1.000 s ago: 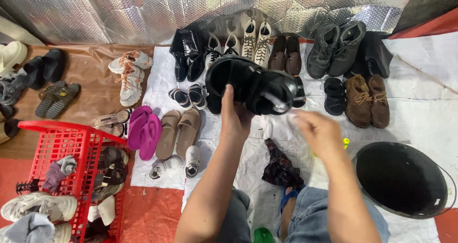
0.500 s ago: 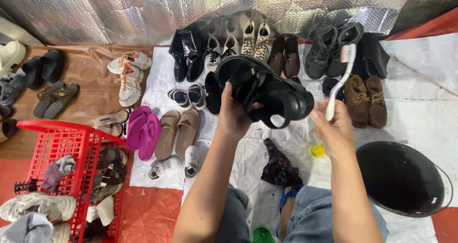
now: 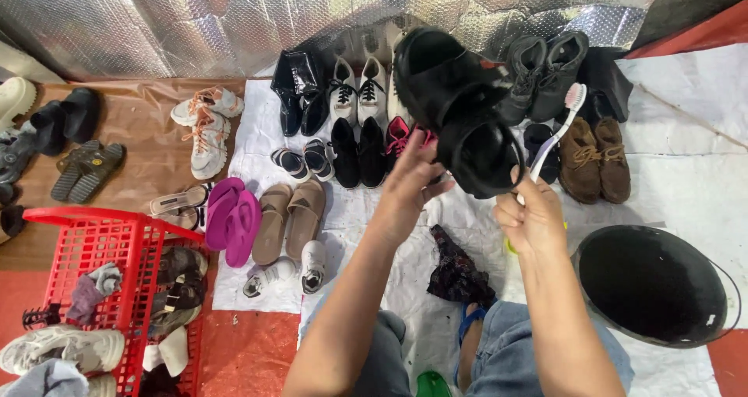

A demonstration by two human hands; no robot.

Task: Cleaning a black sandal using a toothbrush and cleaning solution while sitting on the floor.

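Silver foil sheeting hangs as a backdrop behind a floor spread with white and brown plastic sheets, where many pairs of shoes are lined up in rows. Seen from above, a person sits on the floor in jeans, both bare arms reaching forward.

Their left hand holds up a chunky black sandal, lifted clear of the rows and tilted so its straps face the person, likely to bring it within reach of the brush. Its grip is only half closed: fingers spread and curved against the sandal's near side, supporting rather than squeezing it.

Their right hand is closed in a fist around the handle of a white toothbrush, whose pink-bristled head points up and away, just beside the sandal but not touching it.

A black bucket sits on the floor near the right arm. A dark crumpled rag lies between the arms. To the left stand a red plastic basket of shoes, purple flip-flops and tan slides.
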